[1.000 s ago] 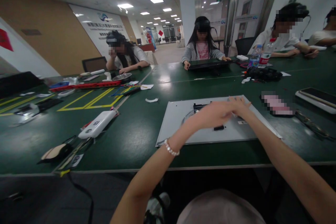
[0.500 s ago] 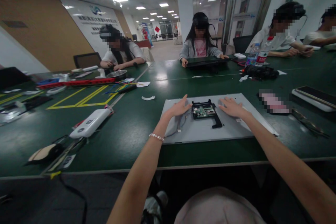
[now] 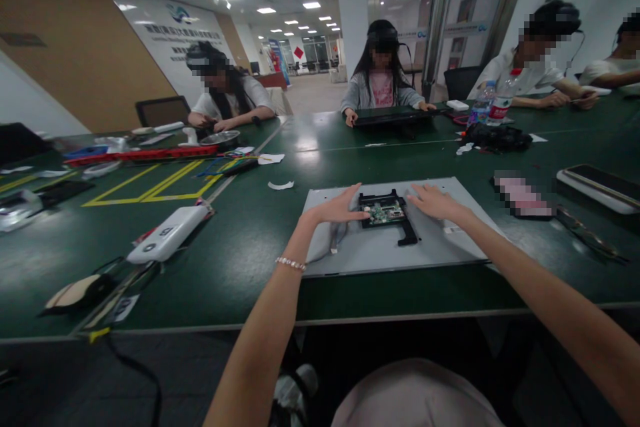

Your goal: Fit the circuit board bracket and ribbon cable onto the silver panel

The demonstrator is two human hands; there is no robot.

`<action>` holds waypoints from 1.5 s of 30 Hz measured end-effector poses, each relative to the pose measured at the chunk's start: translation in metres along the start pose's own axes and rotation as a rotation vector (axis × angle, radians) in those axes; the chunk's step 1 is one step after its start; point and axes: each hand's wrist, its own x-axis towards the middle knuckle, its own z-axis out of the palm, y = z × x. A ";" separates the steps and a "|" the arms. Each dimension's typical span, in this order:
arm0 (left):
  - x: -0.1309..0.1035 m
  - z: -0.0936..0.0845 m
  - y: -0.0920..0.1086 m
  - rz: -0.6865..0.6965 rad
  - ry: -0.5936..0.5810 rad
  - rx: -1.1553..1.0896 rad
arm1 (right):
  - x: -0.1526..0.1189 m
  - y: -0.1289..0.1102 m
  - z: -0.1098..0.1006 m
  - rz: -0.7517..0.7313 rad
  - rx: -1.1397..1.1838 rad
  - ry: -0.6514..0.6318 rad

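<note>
A flat grey panel (image 3: pixel 345 261) lies on the green table in front of me. On its middle sits a black plastic frame (image 3: pixel 409 233) with a green circuit board (image 3: pixel 385 214) in it. My left hand (image 3: pixel 337 205) is open at the frame's left side, its thumb by the board's edge. On the right, my right hand (image 3: pixel 434 201) is open with fingers spread, close to the frame's right side. Whether either hand touches the frame I cannot tell. A thin grey cable (image 3: pixel 336 240) with a small white end runs below my left hand.
Left of the panel lie a white power strip (image 3: pixel 167 237) and a computer mouse (image 3: pixel 80 293). At right are a pink phone (image 3: pixel 523 195), glasses (image 3: pixel 590 232) and a white case (image 3: pixel 600 187). Bottles (image 3: pixel 500 105) stand farther back. Several people sit across the table.
My left hand's thumb has come down to the board's edge. My right hand has shifted slightly left. The panel and frame appear a little farther left in view.
</note>
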 end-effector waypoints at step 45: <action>0.002 0.014 0.015 0.115 -0.086 -0.144 | -0.025 -0.006 -0.007 -0.454 0.533 -0.071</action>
